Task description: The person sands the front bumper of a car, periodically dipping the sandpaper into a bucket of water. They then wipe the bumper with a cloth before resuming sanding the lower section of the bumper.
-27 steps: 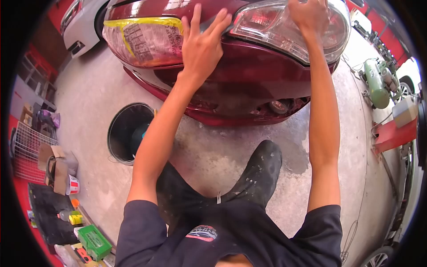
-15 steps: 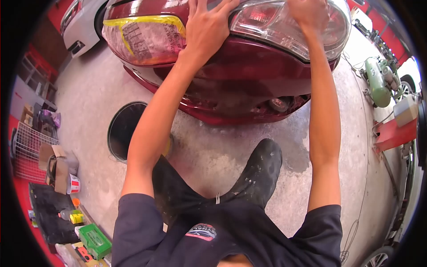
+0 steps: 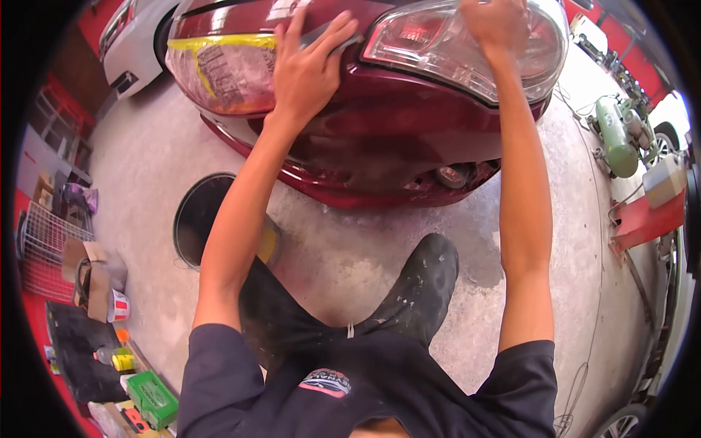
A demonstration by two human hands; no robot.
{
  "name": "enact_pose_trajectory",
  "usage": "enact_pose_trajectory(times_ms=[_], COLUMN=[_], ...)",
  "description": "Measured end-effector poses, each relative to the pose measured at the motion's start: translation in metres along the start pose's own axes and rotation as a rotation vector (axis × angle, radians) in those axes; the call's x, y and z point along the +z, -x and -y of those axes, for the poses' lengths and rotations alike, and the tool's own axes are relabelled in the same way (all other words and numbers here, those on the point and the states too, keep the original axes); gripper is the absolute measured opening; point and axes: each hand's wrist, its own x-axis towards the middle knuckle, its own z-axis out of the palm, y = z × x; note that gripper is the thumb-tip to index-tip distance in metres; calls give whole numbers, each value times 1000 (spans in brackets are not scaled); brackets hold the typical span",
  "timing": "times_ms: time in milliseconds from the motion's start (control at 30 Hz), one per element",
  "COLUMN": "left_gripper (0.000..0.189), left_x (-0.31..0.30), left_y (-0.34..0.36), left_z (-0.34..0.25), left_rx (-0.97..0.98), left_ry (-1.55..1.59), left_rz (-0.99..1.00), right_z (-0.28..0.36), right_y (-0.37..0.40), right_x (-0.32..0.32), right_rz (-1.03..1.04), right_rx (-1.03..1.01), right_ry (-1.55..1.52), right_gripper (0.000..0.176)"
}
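A dark red car front point(image 3: 401, 109) fills the top of the view. My left hand point(image 3: 307, 77) lies on its bodywork with fingers spread, beside an area masked with printed paper point(image 3: 226, 73) and yellow tape point(image 3: 219, 41). A grey edge shows past its fingertips; I cannot make out what it is. On the clear headlight point(image 3: 420, 47), my right hand point(image 3: 496, 29) presses against the lens, fingers curled in. Whatever lies under those fingers is hidden. The top edge of the view cuts off part of this hand.
A black bucket point(image 3: 201, 219) stands on the concrete floor point(image 3: 343, 270) by my left leg. Boxes point(image 3: 95, 281), bottles and a green case point(image 3: 152, 398) line the left wall. At right are a green compressor point(image 3: 617, 135) and a red stand point(image 3: 646, 223). A white car point(image 3: 139, 55) is behind.
My left hand has shifted left and slightly down on the car, its fingers still spread. The view has also moved a little. My right hand stays on the headlight.
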Motion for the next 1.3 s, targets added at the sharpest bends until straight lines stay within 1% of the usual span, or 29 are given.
enact_pose_trajectory(times_ms=[67, 100, 167, 233, 333, 367, 467, 533, 600, 667, 700, 800, 833, 933, 967, 1000, 1067, 1133, 1167, 1267, 1300], left_gripper=[43, 40, 28, 23, 24, 24, 25, 25, 25, 26, 26, 29, 30, 39, 38, 37, 34, 26, 22, 38, 39], left_x=[-2, -3, 2, 0, -14, -19, -5, 11, 4, -3, -11, -6, 3, 2, 7, 4, 2, 1, 7, -11, -4], left_y=[11, -3, -37, -47, -8, -1, -32, -54, -43, -10, -6, -33, -39, -18, 6, 20, 12, -26, -34, -4, 24], left_z=[1, -4, -20, -26, -13, -11, -22, -31, -28, -1, 3, 28, 28, -4, -10, -24, -2, 21, 24, -9, -20], left_rx=[-30, 21, -29, -43, -56, -55, -60, -12, -17, -86, -115, -313, -266, -456, -66, -19, -18, -245, -291, -206, -77], left_ry=[-5, -97, 9, 66, 39, -12, 18, 7, 63, -15, -51, -129, -234, -9, -211, -116, -130, -197, -195, -128, -154], left_rz=[-25, -16, 14, 20, 52, 45, -6, -17, -9, -48, -66, 37, -36, 121, -30, -102, -79, 36, -17, 105, -21], right_z=[2, 2, 3, 2, 6, 7, -3, -1, 0, -3, -2, 3, 4, 7, 8, 7, 6, 7, 7, 5, 6], right_y=[1, 0, 2, 4, 5, 4, 0, 2, 3, 1, 0, 5, 4, 6, 4, 0, 1, 0, 3, 2, 0], right_x=[-2, -1, 1, -1, -3, -3, 7, 4, 3, 4, 4, 3, 3, -1, -2, -3, -2, -2, -2, -1, 0], right_rz=[12, -7, -37, -25, -14, -18, -90, -68, -45, -37, -31, -6, -8, -17, -23, -20, 9, 8, 14, -12, -12], right_rx=[-4, -9, -17, -23, -9, 5, -60, -29, -17, -21, -12, 19, 21, 17, 9, 11, 25, 20, 19, 20, 11], right_ry=[5, 17, 40, 1, -14, -9, 48, 9, 0, 25, 13, 1, 5, 17, 20, 11, -4, -6, -6, 3, -2], right_gripper=[27, 27, 27, 27, 26, 26, 26, 25, 25, 25, 25, 26, 26, 26, 26, 26, 26, 25, 25, 25, 25])
